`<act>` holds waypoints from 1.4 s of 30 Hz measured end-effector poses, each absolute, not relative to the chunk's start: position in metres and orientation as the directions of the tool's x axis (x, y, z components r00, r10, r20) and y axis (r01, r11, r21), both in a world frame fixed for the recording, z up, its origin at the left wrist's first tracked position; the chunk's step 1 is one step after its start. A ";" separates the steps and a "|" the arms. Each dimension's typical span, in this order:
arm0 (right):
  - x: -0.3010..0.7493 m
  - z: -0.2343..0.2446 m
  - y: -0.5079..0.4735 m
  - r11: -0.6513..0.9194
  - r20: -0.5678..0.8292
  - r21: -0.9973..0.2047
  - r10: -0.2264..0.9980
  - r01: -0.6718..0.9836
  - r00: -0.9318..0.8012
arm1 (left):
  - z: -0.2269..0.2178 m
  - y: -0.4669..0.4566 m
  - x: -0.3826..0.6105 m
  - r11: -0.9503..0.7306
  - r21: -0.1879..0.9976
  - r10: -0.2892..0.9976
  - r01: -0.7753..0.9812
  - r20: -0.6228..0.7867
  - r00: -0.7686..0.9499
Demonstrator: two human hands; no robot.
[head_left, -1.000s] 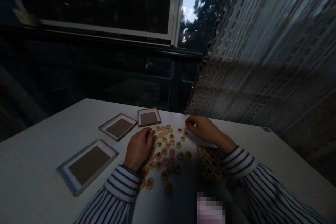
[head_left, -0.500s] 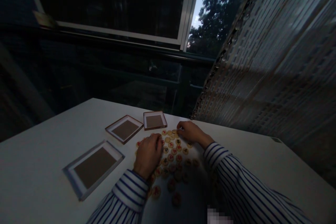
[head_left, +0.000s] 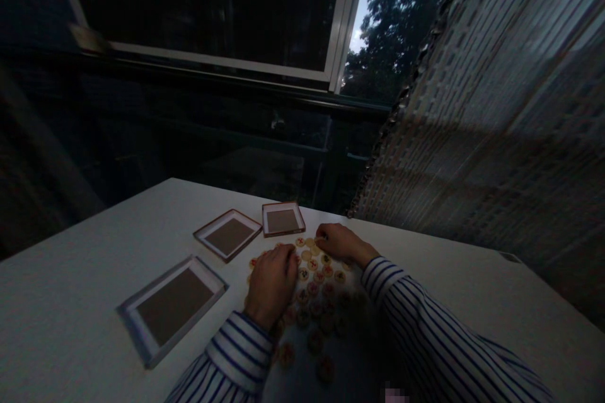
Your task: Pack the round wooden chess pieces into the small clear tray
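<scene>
Several round wooden game discs [head_left: 317, 277] with red and dark marks lie spread on a white table [head_left: 70, 289]. My left hand [head_left: 273, 281] rests palm down on the left side of the pile, fingers curled over some discs. My right hand [head_left: 338, 242] is at the far edge of the pile, fingers pinched together on a disc there. Both arms wear striped sleeves. What lies under the left palm is hidden.
Three shallow trays sit to the left of the pile: a large one [head_left: 172, 305] nearest, a middle one [head_left: 229, 235], and a small one [head_left: 282, 219] farthest. A dark window and railing lie beyond the table's far edge; a patterned curtain [head_left: 496, 113] hangs on the right.
My right hand has moved left from the table's right side onto the far edge of the pile. The left hand has stayed on the discs. The view has shifted slightly.
</scene>
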State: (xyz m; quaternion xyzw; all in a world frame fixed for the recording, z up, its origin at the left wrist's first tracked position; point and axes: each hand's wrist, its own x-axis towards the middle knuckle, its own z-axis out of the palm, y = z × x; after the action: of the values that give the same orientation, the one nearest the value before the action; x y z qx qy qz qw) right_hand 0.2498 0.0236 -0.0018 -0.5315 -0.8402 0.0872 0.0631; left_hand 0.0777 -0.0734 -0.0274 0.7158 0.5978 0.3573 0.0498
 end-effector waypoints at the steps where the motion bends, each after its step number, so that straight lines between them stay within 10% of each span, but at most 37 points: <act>1: 0.250 -0.002 0.024 0.419 0.018 -0.225 0.904 0.880 -0.427 | -0.028 -0.073 0.078 -0.278 0.501 0.892 0.819 0.451 0.027; 29: 0.262 0.012 0.028 0.009 -0.179 -0.882 0.918 0.472 -0.353 | -0.029 -0.073 0.077 -0.280 0.517 0.893 0.809 0.449 0.022; 42: 0.263 0.018 0.014 0.070 -0.178 -0.872 0.877 0.485 -0.446 | -0.028 -0.074 0.077 -0.281 0.514 0.895 0.810 0.446 0.028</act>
State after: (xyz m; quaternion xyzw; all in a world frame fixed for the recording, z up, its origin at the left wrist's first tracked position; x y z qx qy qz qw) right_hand 0.2634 0.0135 0.0176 -0.4851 -0.7021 0.4794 0.2045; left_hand 0.0770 -0.0743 -0.0280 0.7144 0.5967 0.3608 0.0584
